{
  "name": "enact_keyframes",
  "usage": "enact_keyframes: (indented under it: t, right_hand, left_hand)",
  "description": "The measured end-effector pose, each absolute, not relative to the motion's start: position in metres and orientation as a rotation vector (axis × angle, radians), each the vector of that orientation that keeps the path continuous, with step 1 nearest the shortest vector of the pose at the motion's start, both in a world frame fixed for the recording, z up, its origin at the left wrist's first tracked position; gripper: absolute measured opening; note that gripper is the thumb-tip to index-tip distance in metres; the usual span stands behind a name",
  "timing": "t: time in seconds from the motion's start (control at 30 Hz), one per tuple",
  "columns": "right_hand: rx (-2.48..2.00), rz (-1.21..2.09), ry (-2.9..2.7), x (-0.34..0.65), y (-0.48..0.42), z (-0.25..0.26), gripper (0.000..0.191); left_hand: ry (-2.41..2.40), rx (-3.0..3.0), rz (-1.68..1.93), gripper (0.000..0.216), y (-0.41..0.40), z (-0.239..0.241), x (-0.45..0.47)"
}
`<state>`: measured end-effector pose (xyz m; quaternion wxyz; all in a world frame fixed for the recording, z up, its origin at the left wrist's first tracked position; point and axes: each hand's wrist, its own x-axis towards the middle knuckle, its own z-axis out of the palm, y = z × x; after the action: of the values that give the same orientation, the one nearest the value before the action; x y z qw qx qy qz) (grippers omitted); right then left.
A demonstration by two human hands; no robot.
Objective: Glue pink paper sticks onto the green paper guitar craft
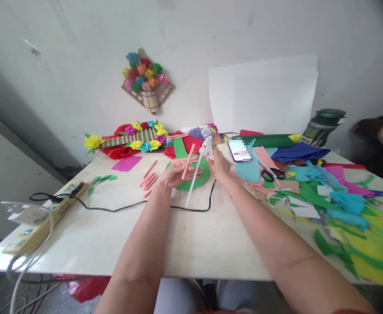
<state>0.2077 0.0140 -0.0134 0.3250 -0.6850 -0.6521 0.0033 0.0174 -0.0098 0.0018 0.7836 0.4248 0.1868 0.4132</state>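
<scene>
My left hand [173, 175] is closed on a pink rolled-paper stick [188, 161], which tilts upward over a green card disc [202, 176]. More pink sticks lie across the disc, and its green strip [179, 147] reaches toward the back. My right hand [220, 165] is wrapped round a white glue gun [207, 147]. A long translucent glue stick [194, 181] juts from it toward me. Its nozzle is hard to make out. Left of the disc lies a loose pile of pink paper sticks [149, 179].
A flower-trimmed paper guitar [126, 140] lies at the back left. A black cord [113, 211] runs from the power strip [44, 222] across the table. Phone [240, 150], scissors [272, 175], paper scraps [322, 196] and a green bottle [322, 126] occupy the right side.
</scene>
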Motion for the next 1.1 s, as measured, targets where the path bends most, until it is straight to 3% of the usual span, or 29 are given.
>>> enact_keyframes:
  t: [0.9, 1.1]
  right_hand:
    - [-1.641, -0.204, -1.737, 0.214, 0.022, -0.024, 0.048]
    - [-1.680, -0.049, -1.691, 0.214, 0.020, -0.022, 0.050]
  left_hand:
    - [0.500, 0.956, 0.943, 0.009, -0.007, 0.001, 0.024]
    - [0.478, 0.923, 0.954, 0.011, -0.009, 0.002, 0.020]
